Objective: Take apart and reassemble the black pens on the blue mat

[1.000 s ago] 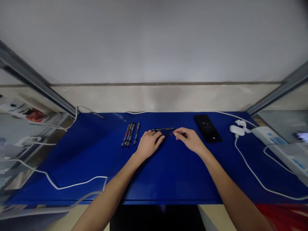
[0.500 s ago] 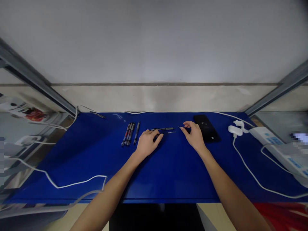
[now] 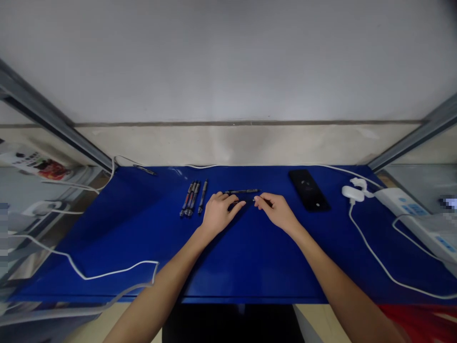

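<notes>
My left hand [image 3: 220,211] rests low over the blue table, closed, thumb and forefinger around a thin dark pen refill [image 3: 241,201] that is mostly hidden. Facing it from the right, my right hand [image 3: 274,208] pinches a tiny pale pen part [image 3: 253,199], too small to name, close to the refill's end. I cannot tell whether the two touch. Just beyond both hands a dark pen [image 3: 247,191] lies crosswise. Left of my left hand, several pens [image 3: 190,197] lie side by side, with a single pen [image 3: 203,196] slightly apart from them.
A black phone [image 3: 309,189] lies to the right. Beyond it are a white earbud case [image 3: 353,193] on a cable and a white power strip [image 3: 410,209]. Another pen [image 3: 144,169] is at the far left. A white cable [image 3: 117,271] crosses the table's left front.
My right hand has moved left and slightly nearer to me, bringing its small part to the end of the refill. My left hand has hardly moved.
</notes>
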The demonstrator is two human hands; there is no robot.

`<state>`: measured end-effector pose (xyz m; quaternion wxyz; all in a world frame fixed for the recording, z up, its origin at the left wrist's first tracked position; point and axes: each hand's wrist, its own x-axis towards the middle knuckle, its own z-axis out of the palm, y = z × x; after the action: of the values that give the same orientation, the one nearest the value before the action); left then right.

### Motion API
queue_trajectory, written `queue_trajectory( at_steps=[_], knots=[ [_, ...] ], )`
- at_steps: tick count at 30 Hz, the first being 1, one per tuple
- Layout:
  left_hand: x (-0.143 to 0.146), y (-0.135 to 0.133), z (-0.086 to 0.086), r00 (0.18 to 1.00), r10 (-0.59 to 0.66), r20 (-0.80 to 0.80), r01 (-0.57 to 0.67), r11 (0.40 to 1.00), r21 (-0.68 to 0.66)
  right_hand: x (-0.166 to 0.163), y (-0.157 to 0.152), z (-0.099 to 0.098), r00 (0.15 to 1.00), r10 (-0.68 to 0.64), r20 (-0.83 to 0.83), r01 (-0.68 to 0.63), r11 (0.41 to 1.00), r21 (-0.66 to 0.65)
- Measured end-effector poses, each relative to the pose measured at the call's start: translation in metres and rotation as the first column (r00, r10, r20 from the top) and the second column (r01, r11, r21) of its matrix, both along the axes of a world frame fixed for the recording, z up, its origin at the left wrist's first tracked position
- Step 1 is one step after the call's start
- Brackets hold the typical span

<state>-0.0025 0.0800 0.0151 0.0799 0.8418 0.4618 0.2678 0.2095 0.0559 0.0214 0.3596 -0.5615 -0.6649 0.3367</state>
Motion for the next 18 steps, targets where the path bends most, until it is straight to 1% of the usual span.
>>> queue_trajectory(
  at_steps=[2,4,9,14,16,18],
  knots=[
    [0.000,0.000,0.001,1.000,0.000,0.009,0.000,1.000,-0.009,0.002,0.001,-0.002,0.999,0.016,-0.051,-0.017,1.000,-0.024],
    [0.000,0.001,0.001,0.999,0.005,0.033,-0.004,0.999,-0.032,0.004,0.002,-0.003,0.997,0.013,-0.075,-0.014,1.000,-0.005],
    [-0.001,0.004,0.001,0.991,0.061,0.121,-0.046,0.991,-0.122,0.012,0.005,-0.001,0.994,-0.046,-0.095,0.050,0.998,0.038],
    [-0.003,0.008,0.001,0.977,0.122,0.175,-0.088,0.978,-0.189,0.020,0.007,0.000,0.987,-0.112,-0.113,0.115,0.993,0.024],
    [-0.003,0.007,0.002,0.976,0.127,0.178,-0.090,0.975,-0.202,0.021,0.007,0.001,0.987,-0.113,-0.112,0.115,0.993,0.008],
    [-0.003,0.007,0.002,0.978,0.112,0.178,-0.075,0.976,-0.204,0.020,0.007,0.002,0.991,-0.085,-0.104,0.084,0.996,-0.015]
  ],
)
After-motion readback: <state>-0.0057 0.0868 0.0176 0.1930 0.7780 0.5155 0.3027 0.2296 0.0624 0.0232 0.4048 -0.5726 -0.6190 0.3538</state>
